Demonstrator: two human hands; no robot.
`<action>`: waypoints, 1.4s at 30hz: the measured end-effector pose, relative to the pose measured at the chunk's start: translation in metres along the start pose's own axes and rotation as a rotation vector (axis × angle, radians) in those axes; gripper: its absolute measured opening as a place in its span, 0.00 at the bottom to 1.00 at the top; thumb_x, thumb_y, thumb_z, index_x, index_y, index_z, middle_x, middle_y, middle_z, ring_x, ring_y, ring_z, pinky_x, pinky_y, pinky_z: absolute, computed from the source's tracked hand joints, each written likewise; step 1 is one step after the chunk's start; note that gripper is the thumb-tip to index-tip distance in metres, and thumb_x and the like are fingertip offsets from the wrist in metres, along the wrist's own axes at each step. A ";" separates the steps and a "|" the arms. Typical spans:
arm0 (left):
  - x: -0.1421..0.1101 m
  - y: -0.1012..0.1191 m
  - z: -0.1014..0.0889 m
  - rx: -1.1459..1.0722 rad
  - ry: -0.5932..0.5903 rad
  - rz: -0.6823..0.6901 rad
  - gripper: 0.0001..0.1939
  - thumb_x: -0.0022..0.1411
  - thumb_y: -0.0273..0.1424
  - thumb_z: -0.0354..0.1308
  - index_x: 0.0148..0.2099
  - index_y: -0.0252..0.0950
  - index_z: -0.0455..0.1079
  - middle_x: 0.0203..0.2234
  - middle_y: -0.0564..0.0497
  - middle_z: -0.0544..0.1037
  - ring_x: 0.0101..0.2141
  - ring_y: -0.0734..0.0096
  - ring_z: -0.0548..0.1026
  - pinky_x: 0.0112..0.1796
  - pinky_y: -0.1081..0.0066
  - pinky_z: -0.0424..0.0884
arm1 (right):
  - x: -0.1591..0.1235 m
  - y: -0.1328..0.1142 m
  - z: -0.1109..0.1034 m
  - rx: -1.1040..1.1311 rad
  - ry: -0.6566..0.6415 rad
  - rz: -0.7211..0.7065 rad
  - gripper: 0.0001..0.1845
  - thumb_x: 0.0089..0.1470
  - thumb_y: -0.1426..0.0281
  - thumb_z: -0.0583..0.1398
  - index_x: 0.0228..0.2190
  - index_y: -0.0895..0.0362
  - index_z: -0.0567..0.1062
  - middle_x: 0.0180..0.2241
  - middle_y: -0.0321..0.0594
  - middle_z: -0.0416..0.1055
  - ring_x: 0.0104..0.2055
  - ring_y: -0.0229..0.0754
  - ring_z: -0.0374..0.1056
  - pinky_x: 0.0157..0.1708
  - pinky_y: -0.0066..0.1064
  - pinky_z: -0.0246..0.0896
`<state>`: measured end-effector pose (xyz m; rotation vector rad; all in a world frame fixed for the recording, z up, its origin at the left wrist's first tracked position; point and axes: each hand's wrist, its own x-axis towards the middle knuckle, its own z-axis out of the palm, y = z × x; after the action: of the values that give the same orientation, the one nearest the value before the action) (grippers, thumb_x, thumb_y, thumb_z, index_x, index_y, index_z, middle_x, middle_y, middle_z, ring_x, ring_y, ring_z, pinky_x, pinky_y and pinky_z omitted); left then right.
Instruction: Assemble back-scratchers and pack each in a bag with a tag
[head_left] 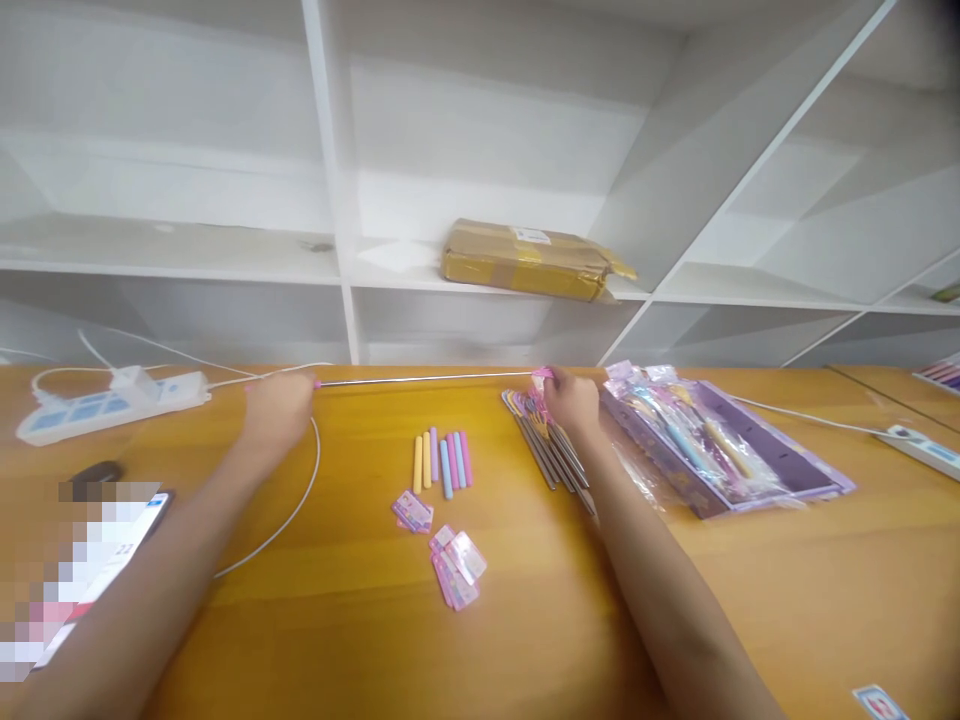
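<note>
My left hand [279, 412] is closed around the pink end of a thin, long metal rod [427, 379], which looks telescopic and drawn out. The rod's other pink end is in my closed right hand [574, 402]. It spans level above the back of the wooden table. Under and beside my right hand lies a bundle of metal rods [546, 455] with pastel-coloured heads, partly hidden by the hand. Between my arms are several pastel sticks [448, 465] in yellow, purple, blue and pink. Nearer to me lie small pink cards [454, 580] in loose piles.
A purple box [780, 440] with plastic-wrapped items stands at the right. A white power strip [112, 405] with cables lies at the left, near a phone or tablet [124, 560], partly pixelated. A taped carton [525, 260] sits on the white shelf behind.
</note>
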<state>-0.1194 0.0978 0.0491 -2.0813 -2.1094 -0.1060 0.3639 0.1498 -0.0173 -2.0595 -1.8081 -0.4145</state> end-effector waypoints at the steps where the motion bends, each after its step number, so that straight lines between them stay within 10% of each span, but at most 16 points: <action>1: -0.001 0.003 0.000 -0.007 -0.008 -0.002 0.20 0.74 0.29 0.43 0.46 0.31 0.78 0.40 0.29 0.82 0.44 0.38 0.80 0.42 0.53 0.72 | -0.001 -0.005 -0.005 -0.008 -0.016 -0.017 0.22 0.67 0.69 0.52 0.48 0.61 0.83 0.35 0.54 0.82 0.34 0.49 0.73 0.34 0.33 0.49; 12: -0.025 0.061 0.019 -0.248 -0.197 0.099 0.18 0.74 0.28 0.45 0.44 0.34 0.78 0.39 0.32 0.82 0.43 0.46 0.81 0.40 0.60 0.70 | -0.074 -0.150 -0.047 0.015 -0.076 -0.323 0.13 0.66 0.74 0.52 0.42 0.59 0.77 0.29 0.46 0.78 0.27 0.43 0.71 0.28 0.33 0.45; 17: -0.036 0.085 0.035 -0.549 -0.468 0.276 0.14 0.66 0.34 0.60 0.28 0.37 0.66 0.23 0.50 0.72 0.28 0.63 0.74 0.31 0.68 0.63 | -0.101 -0.167 -0.070 0.000 0.043 -0.497 0.14 0.65 0.80 0.52 0.44 0.61 0.77 0.27 0.44 0.75 0.25 0.42 0.66 0.28 0.34 0.43; 22: -0.062 0.106 0.012 -1.045 -0.875 0.427 0.18 0.70 0.46 0.58 0.35 0.38 0.65 0.21 0.58 0.62 0.20 0.74 0.61 0.22 0.73 0.57 | -0.079 -0.141 -0.092 0.022 0.110 -0.500 0.19 0.67 0.79 0.51 0.52 0.59 0.76 0.30 0.44 0.77 0.28 0.43 0.67 0.30 0.35 0.45; 26: -0.089 0.109 -0.010 -1.404 -1.339 0.478 0.16 0.74 0.47 0.56 0.48 0.38 0.70 0.32 0.48 0.76 0.25 0.71 0.73 0.20 0.74 0.59 | -0.081 -0.118 -0.087 0.083 0.035 -0.403 0.18 0.69 0.75 0.52 0.52 0.57 0.77 0.34 0.44 0.80 0.32 0.44 0.72 0.31 0.33 0.47; 33: -0.145 0.119 0.038 -1.805 -1.314 0.396 0.18 0.73 0.47 0.60 0.48 0.35 0.68 0.28 0.46 0.80 0.22 0.66 0.79 0.23 0.72 0.67 | -0.131 -0.070 -0.063 0.343 -0.161 -0.452 0.24 0.72 0.63 0.56 0.65 0.56 0.68 0.38 0.39 0.82 0.33 0.41 0.76 0.34 0.29 0.58; 38: -0.157 0.100 0.070 -1.975 -1.177 0.044 0.15 0.70 0.42 0.64 0.48 0.36 0.70 0.29 0.49 0.78 0.24 0.65 0.80 0.24 0.72 0.69 | -0.115 0.013 -0.051 0.269 -0.105 -0.069 0.13 0.69 0.67 0.55 0.40 0.54 0.80 0.40 0.40 0.82 0.40 0.42 0.75 0.40 0.29 0.60; 42: -0.149 0.095 0.076 -2.060 -1.076 -0.005 0.09 0.73 0.38 0.60 0.44 0.37 0.70 0.26 0.51 0.75 0.20 0.70 0.75 0.23 0.73 0.66 | -0.100 0.070 -0.049 0.201 -0.064 0.157 0.15 0.67 0.70 0.53 0.41 0.57 0.80 0.44 0.48 0.81 0.42 0.47 0.74 0.38 0.33 0.58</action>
<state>-0.0290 -0.0340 -0.0588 -3.3763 -2.7083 -2.7288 0.4214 0.0315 -0.0242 -2.0747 -1.6338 -0.1190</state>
